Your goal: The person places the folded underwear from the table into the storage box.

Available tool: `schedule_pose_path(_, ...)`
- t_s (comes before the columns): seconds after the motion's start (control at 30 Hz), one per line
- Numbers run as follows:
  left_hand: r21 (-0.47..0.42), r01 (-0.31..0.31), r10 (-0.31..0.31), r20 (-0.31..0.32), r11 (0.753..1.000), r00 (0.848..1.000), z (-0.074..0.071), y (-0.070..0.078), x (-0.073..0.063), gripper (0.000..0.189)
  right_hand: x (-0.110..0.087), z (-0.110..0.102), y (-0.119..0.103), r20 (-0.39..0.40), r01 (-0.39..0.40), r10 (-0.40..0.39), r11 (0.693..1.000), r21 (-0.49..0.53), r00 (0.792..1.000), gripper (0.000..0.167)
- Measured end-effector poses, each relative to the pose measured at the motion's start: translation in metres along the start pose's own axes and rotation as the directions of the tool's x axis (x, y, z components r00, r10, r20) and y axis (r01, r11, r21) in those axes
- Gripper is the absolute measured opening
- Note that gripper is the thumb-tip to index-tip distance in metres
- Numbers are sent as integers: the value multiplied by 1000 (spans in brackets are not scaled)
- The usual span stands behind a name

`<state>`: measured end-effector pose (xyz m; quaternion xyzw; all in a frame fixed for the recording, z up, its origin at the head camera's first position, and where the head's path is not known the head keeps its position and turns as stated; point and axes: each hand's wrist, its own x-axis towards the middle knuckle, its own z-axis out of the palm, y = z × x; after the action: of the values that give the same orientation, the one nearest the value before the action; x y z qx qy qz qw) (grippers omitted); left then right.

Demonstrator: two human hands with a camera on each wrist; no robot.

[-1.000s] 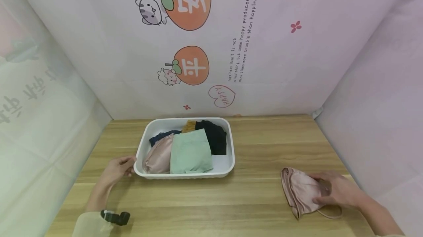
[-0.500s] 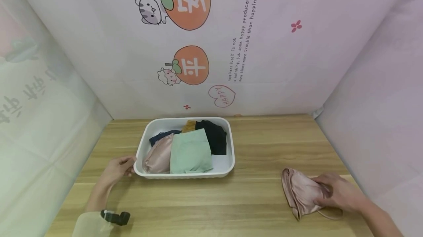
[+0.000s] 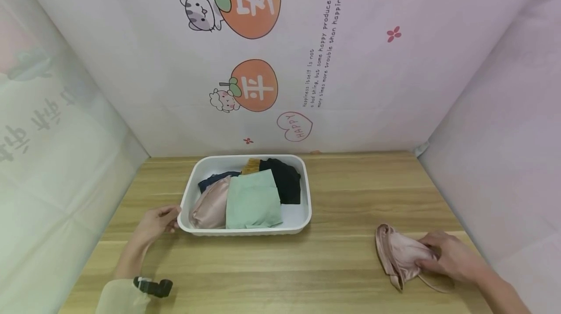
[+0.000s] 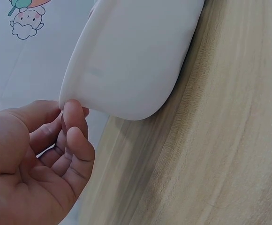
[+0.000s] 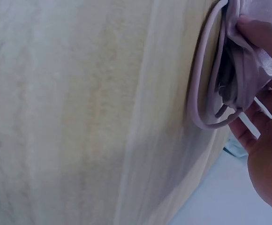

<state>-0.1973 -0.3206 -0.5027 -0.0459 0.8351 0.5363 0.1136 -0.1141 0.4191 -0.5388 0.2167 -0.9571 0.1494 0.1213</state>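
Note:
My left hand (image 3: 155, 224) pinches the left rim of a white plastic tray (image 3: 294, 219) between thumb and fingers; the left wrist view shows the tray wall (image 4: 131, 56) close up. To the right on the table, my right hand (image 3: 456, 258) grips a pink satin garment (image 3: 401, 255), its cloth bunched between thumb and fingers. The garment's rolled far edge points left. A thin looped strap (image 5: 194, 93) hangs from it over the wood in the right wrist view. Part of the right hand lies outside that view.
In the tray lie folded clothes: a mint green piece (image 3: 254, 199), a pink satin piece (image 3: 212, 207), a black one (image 3: 285, 182), a mustard one (image 3: 251, 166) and a navy one (image 3: 216, 178). Printed white sheeting (image 3: 359, 85) walls the wooden table (image 3: 280, 275) at back and sides.
My right hand has drawn its thumb and fingers closer together, bunching the pink satin garment, and moved slightly right. The left hand and tray have stayed in place.

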Motion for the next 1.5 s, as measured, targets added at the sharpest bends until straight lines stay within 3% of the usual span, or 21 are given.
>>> schedule_pose_path(0.2,-8,-9,9,1,1000,1000,0,2,1,48,-1,1,-1,-2,-12,12,1000,13,1000,32)
schedule_pose_path(0.5,-12,-9,9,6,1000,1000,0,1,1,48,-2,-4,2,10,-118,117,990,82,993,30)
schedule_pose_path(0.97,-25,-7,7,19,1000,1000,-1,0,-1,51,14,-19,2,29,-171,169,983,69,985,26)
schedule_pose_path(1.33,-39,-7,9,27,999,1000,-1,0,-2,51,34,-29,0,-65,-54,60,994,97,996,32)
schedule_pose_path(1.5,-46,-12,13,24,999,1000,-1,0,-2,50,43,-34,-4,-59,-64,69,994,85,996,33)
